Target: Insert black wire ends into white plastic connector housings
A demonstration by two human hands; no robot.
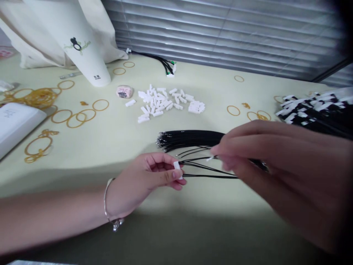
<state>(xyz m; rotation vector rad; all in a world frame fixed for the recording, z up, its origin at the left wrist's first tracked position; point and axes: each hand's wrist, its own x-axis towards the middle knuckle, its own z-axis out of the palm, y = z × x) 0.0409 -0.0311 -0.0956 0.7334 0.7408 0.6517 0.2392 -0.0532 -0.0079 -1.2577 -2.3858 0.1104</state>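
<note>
Between thumb and fingers, my left hand (158,171) pinches a small white connector housing (177,167). Several thin black wires (204,164) run from its right side toward my other hand. My right hand (256,154) is closed in a pinch, slightly blurred, to the right of the housing. A pale, metallic-looking wire tip (210,158) pokes out from its fingertips; the rest of that wire is hidden by the hand. Just behind both hands lies a thick bundle of black wires (190,138) with bare metal terminals at the left end.
Loose white housings (160,101) are scattered mid-table beside a small pink-and-white object (124,91). A finished-looking harness (154,59) lies near the blinds (220,33). Black cables with white connectors (303,106) pile up at right. Rubber bands (41,97), a white tumbler (79,44) and a white box (19,123) are left.
</note>
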